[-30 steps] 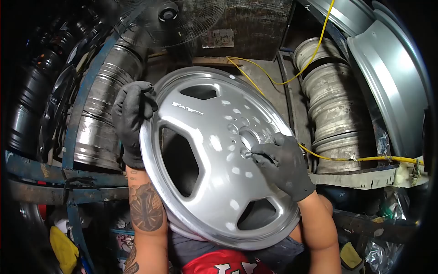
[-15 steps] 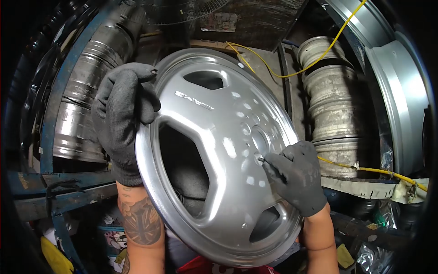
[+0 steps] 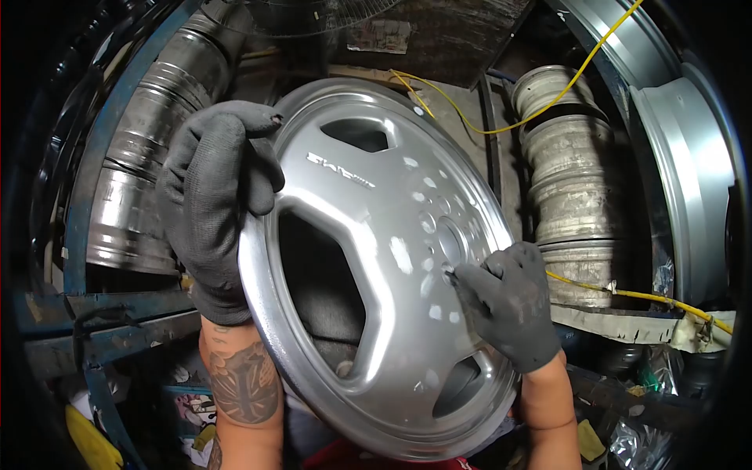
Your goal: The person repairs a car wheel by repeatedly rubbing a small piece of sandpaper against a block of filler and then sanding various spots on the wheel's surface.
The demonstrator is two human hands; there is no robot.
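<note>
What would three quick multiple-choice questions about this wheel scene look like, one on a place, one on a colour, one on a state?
1. Where does the left hand grip the silver wheel cover?
A. at its upper left rim
B. at its bottom edge
C. through the centre hole

2. What colour is the cable running behind the cover?
A. red
B. yellow
C. white

3. How is the cover held?
A. lying flat on the floor
B. hanging from a hook
C. tilted up between both hands

Answers:
1 A, the gloved left hand wraps over the rim at the upper left.
2 B, a yellow cable loops past the stacked rims on the right.
3 C, the left hand holds the rim while the right hand has its fingers pressed on the face near the centre.
</note>
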